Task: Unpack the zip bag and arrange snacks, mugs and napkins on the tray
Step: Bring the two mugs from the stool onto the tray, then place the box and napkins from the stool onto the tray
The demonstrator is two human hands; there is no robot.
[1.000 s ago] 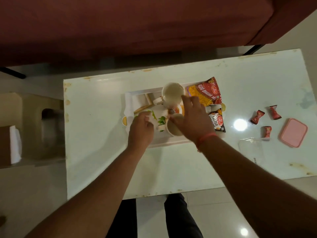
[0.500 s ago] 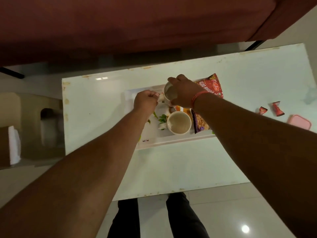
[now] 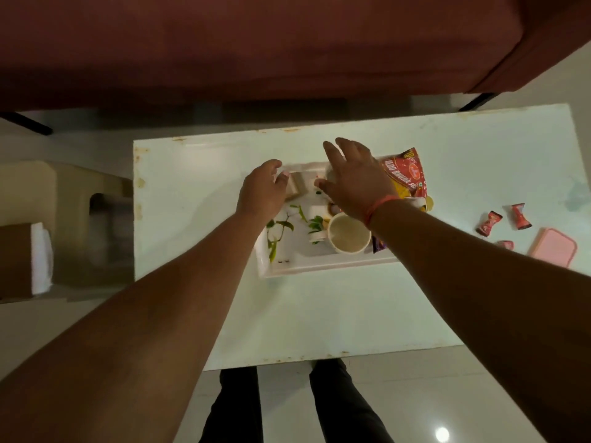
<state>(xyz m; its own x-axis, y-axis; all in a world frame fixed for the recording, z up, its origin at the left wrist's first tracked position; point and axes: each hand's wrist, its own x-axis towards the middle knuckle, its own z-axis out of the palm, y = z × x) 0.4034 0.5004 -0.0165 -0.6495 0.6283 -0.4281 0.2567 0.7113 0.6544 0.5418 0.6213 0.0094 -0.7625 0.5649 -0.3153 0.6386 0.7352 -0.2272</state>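
A white tray point(image 3: 289, 265) with a leaf print lies mid-table. A cream mug point(image 3: 348, 235) stands upright at its near right. My right hand point(image 3: 355, 177) hovers with fingers spread over the far mug point(image 3: 329, 174), of which only a sliver shows. My left hand point(image 3: 262, 191) curls its fingertips onto the left edge of a folded beige napkin point(image 3: 296, 187) at the tray's far left. A red and yellow snack packet point(image 3: 407, 174) lies at the tray's far right. A dark purple packet point(image 3: 379, 244) peeks out beside my right forearm.
Three red wrapped candies point(image 3: 487, 222) and a pink lidded box point(image 3: 553, 247) sit on the white table point(image 3: 319, 314) to the right. A dark red sofa point(image 3: 256, 43) runs along the far side. A beige stool point(image 3: 64, 203) stands left.
My right hand has let go of the far mug and spread its fingers above it. My left hand has set the napkin at the tray's far left. The head camera has shifted.
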